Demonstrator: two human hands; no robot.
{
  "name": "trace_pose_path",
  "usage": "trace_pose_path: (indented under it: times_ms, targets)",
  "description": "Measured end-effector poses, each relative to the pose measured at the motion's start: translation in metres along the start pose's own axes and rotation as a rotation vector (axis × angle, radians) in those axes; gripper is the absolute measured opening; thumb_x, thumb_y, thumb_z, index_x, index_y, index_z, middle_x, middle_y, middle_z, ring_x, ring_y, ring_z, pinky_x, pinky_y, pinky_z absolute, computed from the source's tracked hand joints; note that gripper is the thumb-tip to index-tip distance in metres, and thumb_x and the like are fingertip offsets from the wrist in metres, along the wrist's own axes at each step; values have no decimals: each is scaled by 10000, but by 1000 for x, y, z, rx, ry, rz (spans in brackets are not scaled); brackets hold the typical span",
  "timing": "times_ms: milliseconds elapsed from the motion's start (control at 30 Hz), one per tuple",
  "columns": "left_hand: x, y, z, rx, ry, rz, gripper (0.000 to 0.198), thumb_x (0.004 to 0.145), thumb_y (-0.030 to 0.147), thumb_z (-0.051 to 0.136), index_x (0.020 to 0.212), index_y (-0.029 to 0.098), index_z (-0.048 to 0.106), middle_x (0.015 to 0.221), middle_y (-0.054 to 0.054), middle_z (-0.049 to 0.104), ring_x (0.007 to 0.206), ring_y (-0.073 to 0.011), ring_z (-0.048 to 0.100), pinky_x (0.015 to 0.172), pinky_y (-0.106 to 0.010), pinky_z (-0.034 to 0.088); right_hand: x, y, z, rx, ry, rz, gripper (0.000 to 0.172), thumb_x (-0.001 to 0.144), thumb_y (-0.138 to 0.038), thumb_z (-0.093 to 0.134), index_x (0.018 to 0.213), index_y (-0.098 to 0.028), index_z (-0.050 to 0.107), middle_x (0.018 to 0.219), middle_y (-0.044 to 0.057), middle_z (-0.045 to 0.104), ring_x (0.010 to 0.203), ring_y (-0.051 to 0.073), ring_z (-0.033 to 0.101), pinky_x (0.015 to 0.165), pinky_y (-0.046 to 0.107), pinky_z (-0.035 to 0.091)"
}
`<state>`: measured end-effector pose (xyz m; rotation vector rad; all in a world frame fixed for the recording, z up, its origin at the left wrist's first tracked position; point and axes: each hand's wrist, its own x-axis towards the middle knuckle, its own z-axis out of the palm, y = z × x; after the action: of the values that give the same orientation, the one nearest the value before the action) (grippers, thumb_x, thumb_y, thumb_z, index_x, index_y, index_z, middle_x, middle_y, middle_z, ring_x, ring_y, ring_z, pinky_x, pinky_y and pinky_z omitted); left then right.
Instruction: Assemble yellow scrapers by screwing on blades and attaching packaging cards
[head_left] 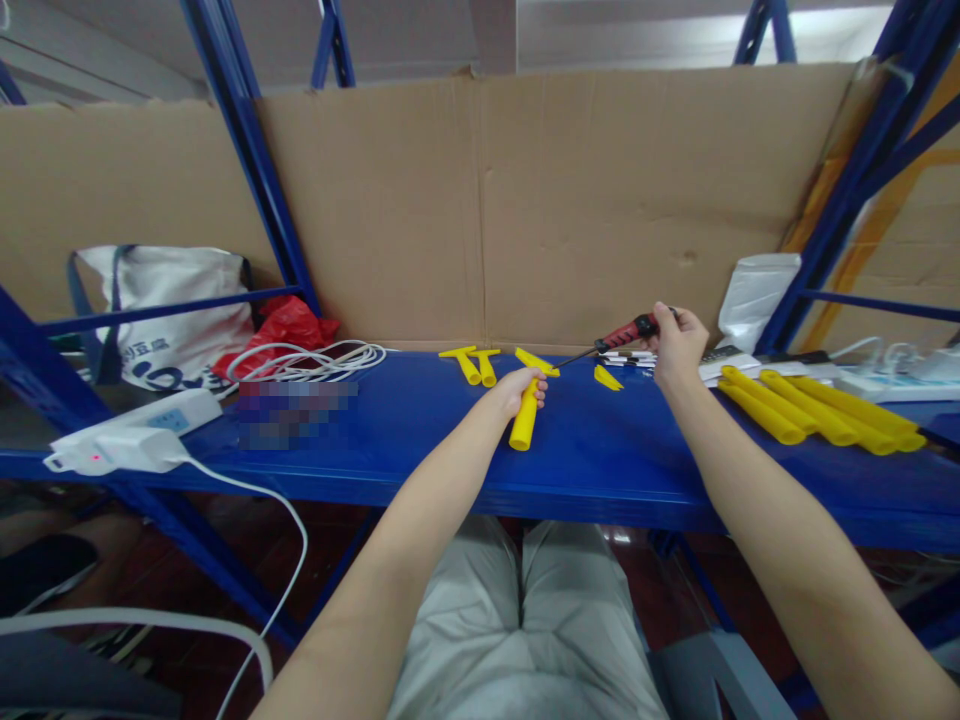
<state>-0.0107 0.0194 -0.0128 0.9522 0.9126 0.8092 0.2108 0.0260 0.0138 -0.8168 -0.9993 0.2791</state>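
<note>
My left hand (527,392) is wrapped round a yellow T-shaped piece (523,430), whose thick round handle points toward me and whose crossbar lies at the far end. In my right hand (679,345) is the rear of a screwdriver (626,333) with a red and black handle. Its thin shaft slants down to the left and its tip meets the piece's crossbar, or lies very close to it. A small loose yellow part (607,378) lies on the blue shelf (592,450) between my hands. Two more yellow T-shaped pieces (470,367) rest behind my left hand.
Several yellow tubes (817,415) lie at the right, near a white power strip (900,383). On the left are a coiled white cable (330,362), a red plastic bag (289,325), a cloth bag (176,320) and another power strip (139,430). Cardboard (600,200) closes off the back.
</note>
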Motion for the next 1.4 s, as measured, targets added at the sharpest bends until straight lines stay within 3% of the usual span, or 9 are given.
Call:
trace_pose_path:
  times_ms: [233, 600, 900, 1167, 1400]
  targets:
    - [-3, 1, 2, 4, 9, -6, 191, 845, 95, 355, 679, 188, 367, 479, 71, 354, 330, -38, 284, 365, -160, 253, 0, -1, 3, 74, 41, -5, 376, 663, -513, 676, 657, -218, 442, 487, -74, 436, 345, 63, 361, 320, 226, 330]
    - [-2, 0, 1, 59, 10, 8, 188, 848, 98, 356, 682, 184, 376, 475, 67, 367, 335, -41, 295, 374, -169, 265, -1, 0, 2, 133, 2, -17, 355, 656, -466, 710, 652, -210, 464, 492, -75, 458, 339, 55, 367, 308, 210, 327]
    - [-2, 0, 1, 73, 95, -18, 205, 843, 83, 362, 664, 178, 384, 451, 68, 357, 324, -46, 296, 374, -171, 263, -8, -10, 4, 172, -204, 11, 321, 630, -432, 754, 796, -215, 585, 498, -72, 494, 343, 69, 417, 352, 226, 390]
    - [0, -1, 0, 48, 110, -2, 211, 838, 69, 364, 658, 178, 386, 447, 66, 360, 321, -42, 291, 378, -162, 262, -5, -14, -3, 216, -384, 175, 301, 676, -446, 723, 780, -208, 570, 490, -61, 509, 439, 97, 539, 434, 225, 477]
    - [-3, -1, 1, 70, 120, 4, 217, 830, 70, 366, 644, 180, 380, 452, 57, 366, 328, -50, 294, 370, -171, 262, -5, -15, -3, 132, -240, 161, 390, 619, -434, 768, 663, -208, 453, 437, -95, 441, 316, 52, 405, 291, 165, 318]
